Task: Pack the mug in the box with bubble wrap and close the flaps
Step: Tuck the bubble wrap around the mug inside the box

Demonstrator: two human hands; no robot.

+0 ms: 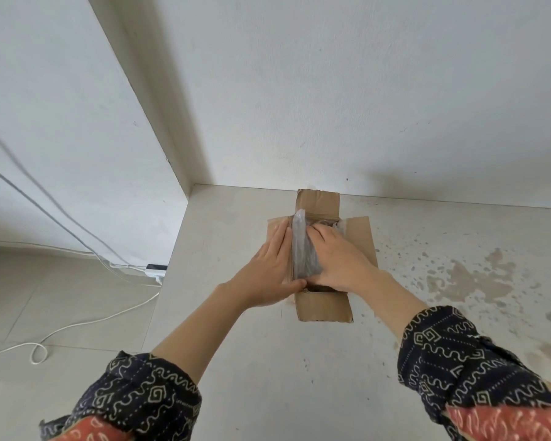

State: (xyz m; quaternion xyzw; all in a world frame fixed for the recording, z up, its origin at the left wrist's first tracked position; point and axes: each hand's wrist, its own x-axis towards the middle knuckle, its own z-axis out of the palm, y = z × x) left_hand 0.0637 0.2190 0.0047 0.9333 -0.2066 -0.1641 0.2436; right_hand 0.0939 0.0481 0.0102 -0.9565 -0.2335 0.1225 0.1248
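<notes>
A brown cardboard box [323, 308] stands on the pale counter with its flaps spread outward. Inside it sits a dark bundle in clear bubble wrap [303, 249]; the mug itself is hidden by the wrap. My left hand [268, 272] lies flat against the box's left flap and the bundle's left side, thumb at the near edge. My right hand [341, 259] rests on top of the bundle, fingers curled over it and pressing it into the box.
The counter [427, 361] ends at a left edge near the box and meets a white wall behind. Stains mark its right side. Below left, on the tiled floor, lie a power strip [156, 270] and white cables [77, 323].
</notes>
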